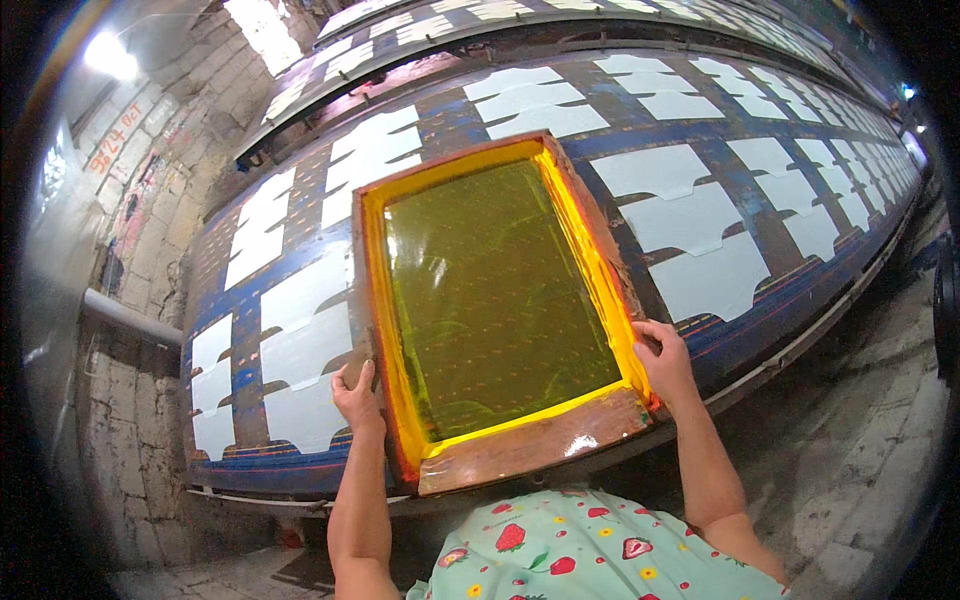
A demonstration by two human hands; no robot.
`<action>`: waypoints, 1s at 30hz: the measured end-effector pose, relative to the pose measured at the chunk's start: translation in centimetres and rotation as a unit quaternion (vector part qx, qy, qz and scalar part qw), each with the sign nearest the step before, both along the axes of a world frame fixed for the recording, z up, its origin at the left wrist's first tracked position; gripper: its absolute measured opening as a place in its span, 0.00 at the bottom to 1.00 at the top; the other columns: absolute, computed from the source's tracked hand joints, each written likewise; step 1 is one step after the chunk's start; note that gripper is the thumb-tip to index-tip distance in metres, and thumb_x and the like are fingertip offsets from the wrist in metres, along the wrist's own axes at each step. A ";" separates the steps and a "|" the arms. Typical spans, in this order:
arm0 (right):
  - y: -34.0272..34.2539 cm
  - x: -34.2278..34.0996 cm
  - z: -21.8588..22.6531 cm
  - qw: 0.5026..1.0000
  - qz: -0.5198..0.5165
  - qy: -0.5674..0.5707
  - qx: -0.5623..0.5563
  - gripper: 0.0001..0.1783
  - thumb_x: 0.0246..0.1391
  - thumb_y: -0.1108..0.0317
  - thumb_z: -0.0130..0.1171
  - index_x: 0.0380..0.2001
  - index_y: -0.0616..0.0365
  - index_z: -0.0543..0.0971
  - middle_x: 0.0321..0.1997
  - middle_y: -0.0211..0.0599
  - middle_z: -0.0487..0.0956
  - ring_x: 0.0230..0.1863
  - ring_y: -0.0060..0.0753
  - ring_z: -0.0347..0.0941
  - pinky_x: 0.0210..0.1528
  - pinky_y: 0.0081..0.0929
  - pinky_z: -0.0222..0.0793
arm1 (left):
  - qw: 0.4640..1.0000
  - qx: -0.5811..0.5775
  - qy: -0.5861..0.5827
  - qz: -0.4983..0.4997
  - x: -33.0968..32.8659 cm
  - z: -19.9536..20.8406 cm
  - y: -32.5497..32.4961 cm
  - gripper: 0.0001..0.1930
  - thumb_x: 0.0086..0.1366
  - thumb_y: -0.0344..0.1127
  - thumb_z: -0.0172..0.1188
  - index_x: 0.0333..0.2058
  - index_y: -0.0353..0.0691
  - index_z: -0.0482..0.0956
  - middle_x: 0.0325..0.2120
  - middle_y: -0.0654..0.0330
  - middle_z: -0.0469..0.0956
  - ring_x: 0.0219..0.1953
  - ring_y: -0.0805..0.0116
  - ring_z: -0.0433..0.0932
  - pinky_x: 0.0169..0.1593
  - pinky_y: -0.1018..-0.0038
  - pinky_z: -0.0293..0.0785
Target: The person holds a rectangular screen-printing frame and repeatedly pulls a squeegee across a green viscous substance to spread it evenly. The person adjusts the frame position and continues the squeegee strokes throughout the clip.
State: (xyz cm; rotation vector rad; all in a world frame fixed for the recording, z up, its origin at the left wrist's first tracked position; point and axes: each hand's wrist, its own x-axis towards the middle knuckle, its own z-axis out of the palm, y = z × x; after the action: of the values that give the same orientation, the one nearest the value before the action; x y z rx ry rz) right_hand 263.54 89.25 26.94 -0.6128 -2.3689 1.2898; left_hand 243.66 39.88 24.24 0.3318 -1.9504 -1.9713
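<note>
A wooden screen-printing frame (pixel 535 440) lies tilted across the long table in front of me. Yellow coats its inner edges, and its see-through olive mesh (pixel 490 290) shows the table's spotted surface beneath. My left hand (pixel 358 398) is at the frame's lower left side, its fingers bent against the outer edge. On the other side, my right hand (pixel 668 362) grips the right rail near the lower corner, thumb toward the yellow edge. White cut pieces (pixel 305 340) lie in overlapping columns left of the frame, and more white pieces (pixel 695 240) lie to its right.
The blue, stained table (pixel 735 345) runs far to the right. Behind it stands another long table (pixel 420 45) with white pieces. A block wall (pixel 130 400) with a grey pipe (pixel 130 318) is close on the left. My strawberry-print garment (pixel 590 550) is near the front edge.
</note>
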 end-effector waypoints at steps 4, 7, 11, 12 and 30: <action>-3.7 2.8 2.6 0.956 0.094 0.029 0.276 0.28 0.56 0.66 0.73 0.61 0.54 0.84 0.68 0.57 0.78 0.70 0.62 0.73 0.75 0.54 0.67 | 0.999 -0.022 -0.030 0.013 -0.7 -1.3 -0.4 0.15 0.74 0.38 0.73 0.49 0.38 0.79 0.43 0.62 0.82 0.45 0.71 0.80 0.52 0.70 0.78; -7.3 4.8 4.7 0.908 0.298 0.057 0.288 0.28 0.53 0.67 0.74 0.60 0.52 0.85 0.67 0.53 0.79 0.68 0.57 0.75 0.72 0.53 0.70 | 0.999 -0.024 -0.015 0.026 -1.1 -2.4 -0.6 0.12 0.78 0.39 0.69 0.49 0.37 0.81 0.43 0.62 0.82 0.45 0.70 0.79 0.53 0.70 0.76; -11.7 5.8 5.5 0.847 0.450 0.039 0.279 0.26 0.52 0.70 0.71 0.58 0.51 0.86 0.63 0.45 0.83 0.64 0.52 0.80 0.67 0.53 0.74 | 0.997 -0.052 0.002 0.052 -0.7 -1.7 -0.2 0.12 0.79 0.39 0.67 0.51 0.37 0.84 0.43 0.62 0.83 0.47 0.70 0.79 0.53 0.70 0.76; -12.7 5.8 5.4 0.837 0.445 0.045 0.315 0.26 0.52 0.71 0.70 0.57 0.51 0.86 0.62 0.44 0.84 0.63 0.51 0.81 0.66 0.53 0.75 | 0.990 -0.110 0.059 0.069 0.1 -0.9 0.0 0.11 0.79 0.38 0.66 0.50 0.36 0.85 0.44 0.61 0.83 0.48 0.69 0.80 0.54 0.70 0.76; -17.9 0.4 8.1 0.827 0.412 -0.168 0.344 0.32 0.50 0.77 0.61 0.60 0.46 0.86 0.56 0.46 0.87 0.60 0.56 0.83 0.62 0.50 0.80 | 0.650 -0.220 0.613 -0.391 23.1 31.0 -7.9 0.26 0.50 0.34 0.70 0.50 0.31 0.92 0.20 0.68 0.71 0.24 0.70 0.71 0.47 0.59 0.82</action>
State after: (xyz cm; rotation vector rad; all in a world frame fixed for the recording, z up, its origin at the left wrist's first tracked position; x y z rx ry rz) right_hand 263.97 71.30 35.03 0.5170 -3.2743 0.4343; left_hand 266.75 32.01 55.28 -1.7557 -1.4395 -1.1755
